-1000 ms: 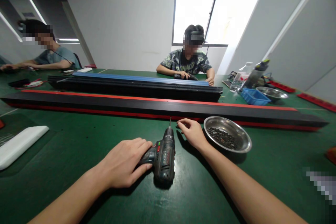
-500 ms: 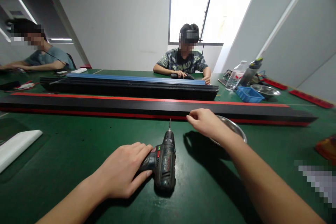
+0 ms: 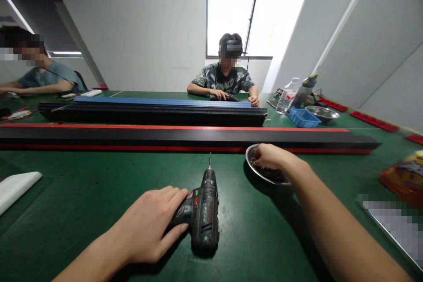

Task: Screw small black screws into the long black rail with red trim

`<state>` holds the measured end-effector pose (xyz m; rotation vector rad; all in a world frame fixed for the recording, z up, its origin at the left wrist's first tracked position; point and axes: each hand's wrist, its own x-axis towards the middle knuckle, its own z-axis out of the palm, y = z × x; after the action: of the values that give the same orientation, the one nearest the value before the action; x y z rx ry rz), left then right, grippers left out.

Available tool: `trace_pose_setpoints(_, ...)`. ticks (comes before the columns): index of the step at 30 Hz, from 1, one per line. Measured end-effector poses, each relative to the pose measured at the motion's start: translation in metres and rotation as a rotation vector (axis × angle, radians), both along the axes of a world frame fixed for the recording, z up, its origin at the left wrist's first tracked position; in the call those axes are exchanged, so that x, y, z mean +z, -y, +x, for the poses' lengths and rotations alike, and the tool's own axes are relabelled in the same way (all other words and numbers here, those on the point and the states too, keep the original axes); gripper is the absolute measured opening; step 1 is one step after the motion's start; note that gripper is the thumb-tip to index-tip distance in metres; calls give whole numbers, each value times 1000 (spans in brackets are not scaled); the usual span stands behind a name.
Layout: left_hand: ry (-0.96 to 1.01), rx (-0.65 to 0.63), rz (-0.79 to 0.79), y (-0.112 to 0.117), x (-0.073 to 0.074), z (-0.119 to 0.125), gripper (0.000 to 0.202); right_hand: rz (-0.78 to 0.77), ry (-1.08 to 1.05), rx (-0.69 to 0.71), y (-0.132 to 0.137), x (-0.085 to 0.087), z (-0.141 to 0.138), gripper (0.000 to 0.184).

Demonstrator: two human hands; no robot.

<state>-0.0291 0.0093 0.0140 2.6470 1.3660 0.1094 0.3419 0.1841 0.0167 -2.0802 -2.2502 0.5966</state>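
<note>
A black cordless drill (image 3: 205, 218) lies on its side on the green table, its thin bit pointing away from me. My left hand (image 3: 157, 220) is wrapped round the drill's handle. To the right, my right hand (image 3: 272, 158) dips into a round metal bowl (image 3: 249, 165), fingers bent down among small dark pieces too small to name. Its fingertips are partly hidden, so whatever they pinch cannot be made out. Just beyond the drill bit, a long black bar with red edges (image 3: 178, 135) runs across the table.
Behind the bar lie black and blue long profiles (image 3: 158, 110). A co-worker (image 3: 228, 75) sits opposite, another person (image 3: 49, 75) at far left. A blue basket (image 3: 304, 119), a second metal bowl (image 3: 324, 114) and a clear bottle (image 3: 287, 97) stand back right. White block (image 3: 18, 189) at left.
My right hand has come down from above the table into the metal bowl. The left hand keeps its hold on the drill. The view has shifted slightly.
</note>
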Motion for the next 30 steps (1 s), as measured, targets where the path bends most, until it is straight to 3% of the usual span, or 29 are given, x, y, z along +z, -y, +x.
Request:
trace_pose_setpoints(6,-20,2,-37,0,2,1,42,-52,68,-41,6,11,-1,8)
trace_pose_setpoints(19,-15,5,-42,1,2,1,45,-43,92,-12,8,19,-1,16)
trace_pose_setpoints(21,-15,5,-42,1,2,1,44,10,66,-3,7,19,-1,15)
trace_pose_setpoints(24,-13,-4,-46,0,3,1,45,208,-37,28,6,23,-8,9)
trace_pose_setpoints(27,-17,-16,-55,0,3,1,44,368,-202,86,10,26,-32,10)
trace_pose_setpoints(30,-13,-37,-68,0,4,1,44,426,-408,111,17,21,-66,12)
